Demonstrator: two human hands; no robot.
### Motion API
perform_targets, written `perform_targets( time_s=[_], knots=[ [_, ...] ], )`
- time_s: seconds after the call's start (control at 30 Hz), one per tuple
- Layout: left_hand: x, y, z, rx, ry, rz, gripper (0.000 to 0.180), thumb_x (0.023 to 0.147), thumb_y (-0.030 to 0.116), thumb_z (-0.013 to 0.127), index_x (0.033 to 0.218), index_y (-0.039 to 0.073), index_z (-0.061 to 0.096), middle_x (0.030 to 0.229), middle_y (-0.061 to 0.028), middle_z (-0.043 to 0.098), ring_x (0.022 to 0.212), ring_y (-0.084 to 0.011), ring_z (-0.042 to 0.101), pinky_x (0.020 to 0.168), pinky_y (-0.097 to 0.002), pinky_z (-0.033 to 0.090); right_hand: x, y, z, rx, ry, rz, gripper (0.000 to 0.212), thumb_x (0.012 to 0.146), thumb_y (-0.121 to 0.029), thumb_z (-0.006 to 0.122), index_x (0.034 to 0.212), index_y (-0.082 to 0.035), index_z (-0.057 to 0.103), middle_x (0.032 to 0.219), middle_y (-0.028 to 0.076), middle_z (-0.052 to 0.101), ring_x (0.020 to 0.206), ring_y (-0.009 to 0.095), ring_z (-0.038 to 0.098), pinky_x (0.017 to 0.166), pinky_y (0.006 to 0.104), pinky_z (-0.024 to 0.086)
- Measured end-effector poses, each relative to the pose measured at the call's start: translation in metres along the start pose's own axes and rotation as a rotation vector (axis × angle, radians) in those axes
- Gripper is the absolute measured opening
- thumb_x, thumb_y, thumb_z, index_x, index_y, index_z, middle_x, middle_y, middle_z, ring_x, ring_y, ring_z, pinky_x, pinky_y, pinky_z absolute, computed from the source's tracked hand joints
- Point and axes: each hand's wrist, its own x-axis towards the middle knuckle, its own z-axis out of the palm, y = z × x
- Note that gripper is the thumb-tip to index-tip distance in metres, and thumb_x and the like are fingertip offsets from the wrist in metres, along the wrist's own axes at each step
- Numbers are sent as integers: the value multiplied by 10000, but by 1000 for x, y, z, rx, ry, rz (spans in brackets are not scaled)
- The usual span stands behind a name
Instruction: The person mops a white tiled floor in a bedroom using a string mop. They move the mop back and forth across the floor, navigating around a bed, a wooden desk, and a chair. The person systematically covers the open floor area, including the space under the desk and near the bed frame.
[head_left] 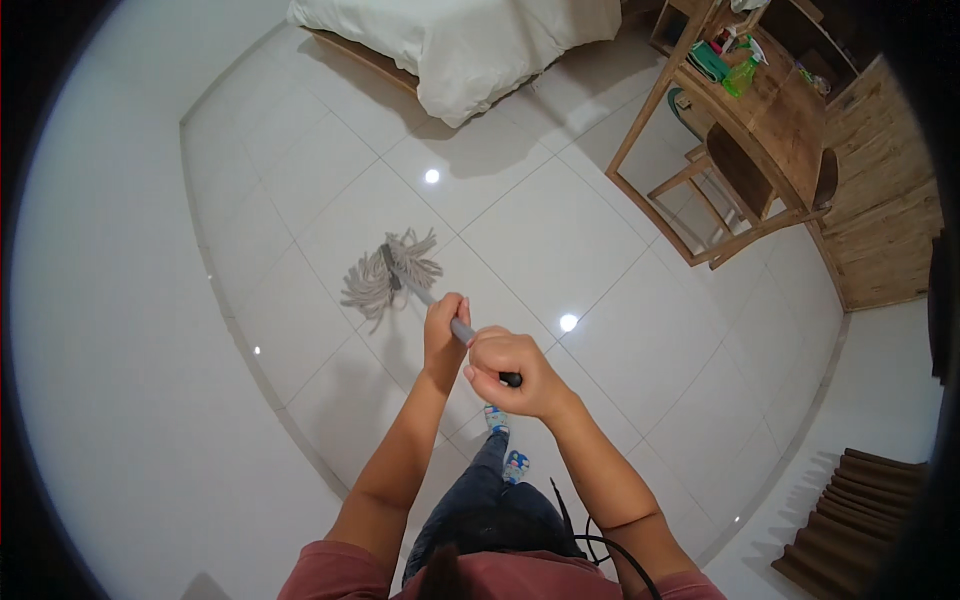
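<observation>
A string mop [366, 284] with grey strands and a dark clamp rests spread out on the white tiled floor [540, 240], ahead and a little left of me. Its grey handle slants up toward my body and ends in a black tip. My left hand [445, 325] is closed around the handle lower down. Higher up, close to the black end, my right hand [510, 370] wraps round the same handle. The two hands are nearly touching.
A bed with a white cover [490, 50] stands at the far side. At the far right are a wooden desk [780, 130], a chair [740, 170] and a green spray bottle [740, 78]. A white wall [120, 330] runs along the left; a brown curtain [850, 520] hangs near right.
</observation>
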Motion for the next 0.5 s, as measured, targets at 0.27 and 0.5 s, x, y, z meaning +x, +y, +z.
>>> perform_targets(
  time_s=[0.27,0.5],
  knots=[
    [36,18,89,-98,-161,141,129,826,12,564,733,34,477,643,-147,503,634,-347,481,605,-419,371,-27,1,-63,-205,178,63,241,739,28,583,598,-19,393,574,71,421,588,241,443,674,355,419],
    [-31,75,155,-175,-529,191,86,786,24,601,739,41,530,629,-136,527,617,-333,510,588,-407,409,-131,-43,-90,-301,463,90,230,726,43,571,589,-22,398,581,84,448,550,247,452,613,329,397]
  ],
)
